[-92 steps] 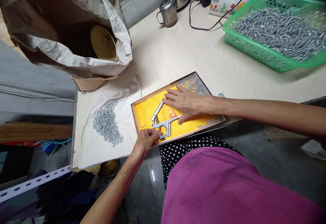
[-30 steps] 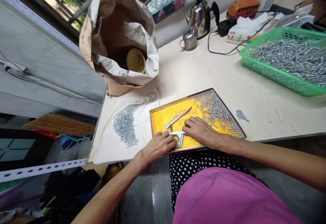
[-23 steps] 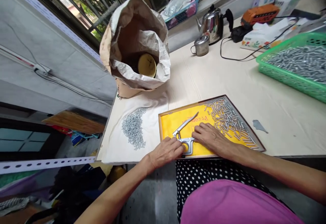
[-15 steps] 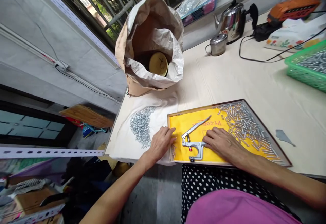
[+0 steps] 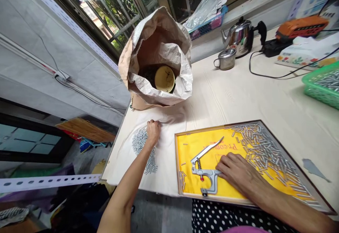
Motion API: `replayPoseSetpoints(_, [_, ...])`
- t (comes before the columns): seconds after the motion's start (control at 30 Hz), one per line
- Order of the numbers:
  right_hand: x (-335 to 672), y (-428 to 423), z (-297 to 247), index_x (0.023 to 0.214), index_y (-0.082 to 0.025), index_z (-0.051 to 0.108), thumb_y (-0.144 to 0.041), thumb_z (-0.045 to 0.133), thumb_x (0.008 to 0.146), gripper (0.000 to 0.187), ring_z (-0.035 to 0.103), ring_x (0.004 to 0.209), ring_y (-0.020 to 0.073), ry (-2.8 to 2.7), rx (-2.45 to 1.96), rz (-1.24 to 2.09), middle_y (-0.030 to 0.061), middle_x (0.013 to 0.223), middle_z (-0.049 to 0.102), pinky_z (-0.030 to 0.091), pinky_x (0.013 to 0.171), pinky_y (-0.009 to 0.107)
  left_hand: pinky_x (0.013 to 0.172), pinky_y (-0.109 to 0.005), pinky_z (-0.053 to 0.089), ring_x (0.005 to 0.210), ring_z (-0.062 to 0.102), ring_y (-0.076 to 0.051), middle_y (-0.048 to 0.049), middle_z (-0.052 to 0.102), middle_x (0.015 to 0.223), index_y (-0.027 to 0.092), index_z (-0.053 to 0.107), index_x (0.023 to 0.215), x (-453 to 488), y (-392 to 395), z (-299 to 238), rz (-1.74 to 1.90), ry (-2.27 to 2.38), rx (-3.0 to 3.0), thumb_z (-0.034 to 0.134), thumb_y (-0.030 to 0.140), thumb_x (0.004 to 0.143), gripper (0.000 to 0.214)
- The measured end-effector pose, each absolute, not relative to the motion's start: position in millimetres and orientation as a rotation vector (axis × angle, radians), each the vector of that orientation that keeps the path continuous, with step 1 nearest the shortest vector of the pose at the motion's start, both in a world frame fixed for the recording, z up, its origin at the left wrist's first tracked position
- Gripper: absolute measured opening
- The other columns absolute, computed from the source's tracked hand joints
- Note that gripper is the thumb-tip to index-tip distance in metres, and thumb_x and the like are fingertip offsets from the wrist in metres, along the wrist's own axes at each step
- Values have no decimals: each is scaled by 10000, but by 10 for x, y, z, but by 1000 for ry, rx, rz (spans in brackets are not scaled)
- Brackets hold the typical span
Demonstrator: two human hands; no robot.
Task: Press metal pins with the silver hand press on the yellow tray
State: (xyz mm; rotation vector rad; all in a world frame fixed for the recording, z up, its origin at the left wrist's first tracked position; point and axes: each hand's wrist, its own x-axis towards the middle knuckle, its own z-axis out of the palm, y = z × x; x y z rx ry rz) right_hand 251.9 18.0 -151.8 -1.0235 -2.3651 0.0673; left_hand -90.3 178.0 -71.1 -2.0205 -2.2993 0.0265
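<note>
My left hand (image 5: 153, 131) is on the white cloth (image 5: 173, 148), at the far edge of a pile of small metal pins (image 5: 144, 150). Its fingers are closed on a fold of this cloth. Silver snap pliers (image 5: 209, 172) with a spring and a red tip lie in a shallow yellow-bottomed tray (image 5: 176, 162), their jaws apart. Fingers of my right hand (image 5: 235, 173) wrap the end of the lower handle, which they hide. Many more metal pins (image 5: 265, 148) cover the tray's right side, and several lie by its left edge.
Behind the cloth stands an open paper sack (image 5: 159, 52) with a round yellow tub (image 5: 164, 79) inside. Farther right are a lidded metal cup (image 5: 226, 59), a steel kettle (image 5: 239, 36), an orange device (image 5: 302, 28) with a black cable, and a green basket (image 5: 320, 88) of metal parts.
My left hand has moved from the tray's left edge, away from me and leftward, to the pin pile on the cloth. My right hand stays at the pliers. The camera view has shifted slightly.
</note>
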Motion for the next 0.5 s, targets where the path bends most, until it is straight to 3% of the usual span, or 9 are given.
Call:
replayPoseSetpoints(0.33, [2487,169,-1576,827,-252,527,-264,398,1029,240,439,771,240,-2321,-1028,72,21,787,545,282,718,362,913,-342,439,1073,578,-273,-143,712,1083,133,741,1086,-925,1935,-803,70,-2255,-2097,506,287,948,313])
replayPoseSetpoints(0.5, [2476,179,-1505,808,-247,524,-296,329,1054,317,440,755,235,-2311,-1022,78,24,775,545,280,713,364,882,-367,460,1061,580,-295,-162,710,1026,118,757,954,-914,1770,-688,151,-2192,-2125,516,206,888,265])
